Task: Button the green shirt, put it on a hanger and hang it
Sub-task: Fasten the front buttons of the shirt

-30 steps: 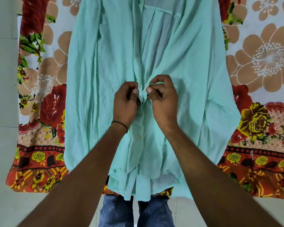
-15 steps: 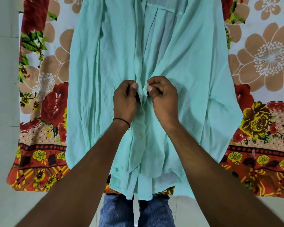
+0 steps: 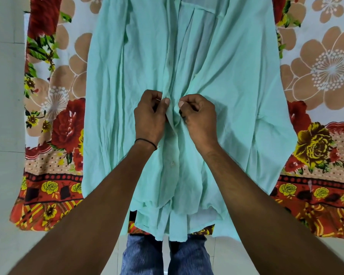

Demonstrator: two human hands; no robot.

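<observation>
The green shirt (image 3: 226,80) lies spread front-up on a flowered bedsheet, its hem hanging over the near edge. My left hand (image 3: 149,116) pinches the left edge of the front placket at mid-height. My right hand (image 3: 199,116) pinches the right edge just beside it, thumbs almost touching. A small white button (image 3: 172,163) sits fastened on the placket below my hands. The button or hole between my fingertips is hidden by fabric and fingers. No hanger is in view.
The flowered bedsheet (image 3: 322,72) covers the bed on both sides of the shirt and drapes over the near edge. Pale floor tiles (image 3: 4,96) run along the left. My jeans-clad legs (image 3: 167,257) stand against the bed below the hem.
Both hands stay on the placket at about the same height. The fingertips have shifted slightly as they work the fabric, and the view has drifted a little.
</observation>
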